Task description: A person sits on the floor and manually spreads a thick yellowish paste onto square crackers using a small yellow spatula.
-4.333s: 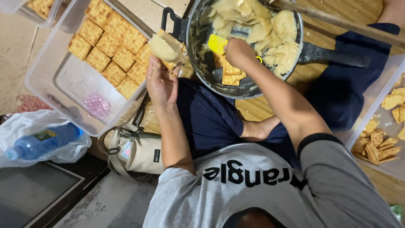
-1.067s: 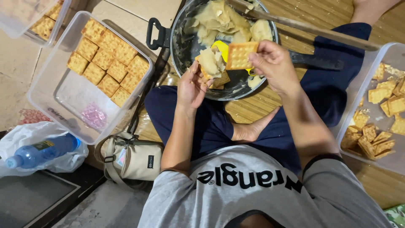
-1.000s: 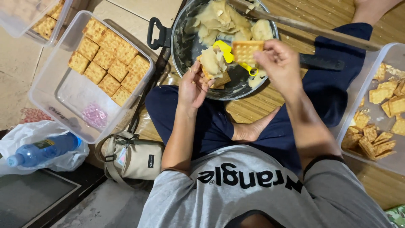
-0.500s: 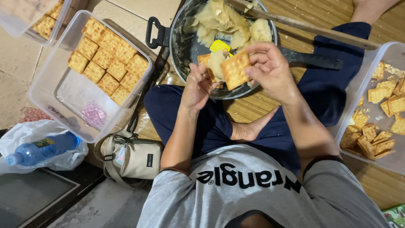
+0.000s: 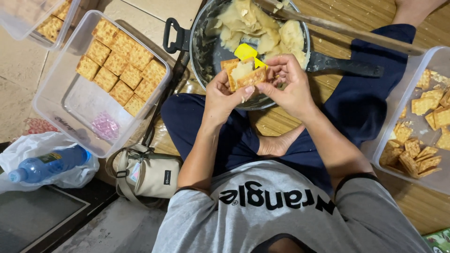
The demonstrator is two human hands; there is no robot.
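Observation:
Both my hands meet over the near rim of a dark pan (image 5: 202,56) that holds pale yellow dough-like filling (image 5: 255,26). My left hand (image 5: 225,93) and my right hand (image 5: 288,84) together pinch a cracker sandwich (image 5: 243,74): two square golden crackers with pale filling between them. A yellow scraper (image 5: 245,50) lies in the pan just behind the sandwich. The pan's black handle (image 5: 349,65) points right, across my dark blue trouser leg.
A clear tub (image 5: 70,98) on the left holds rows of filled crackers (image 5: 119,70) and a pink packet. Another tub (image 5: 398,140) on the right holds loose crackers (image 5: 412,154). A beige bag (image 5: 152,175), a blue bottle (image 5: 47,164) in a white plastic bag, and a wooden stick (image 5: 342,30) lie around.
My right hand brought a second cracker from above the pan down onto the filling-topped cracker in my left hand. Both hands now press the two together.

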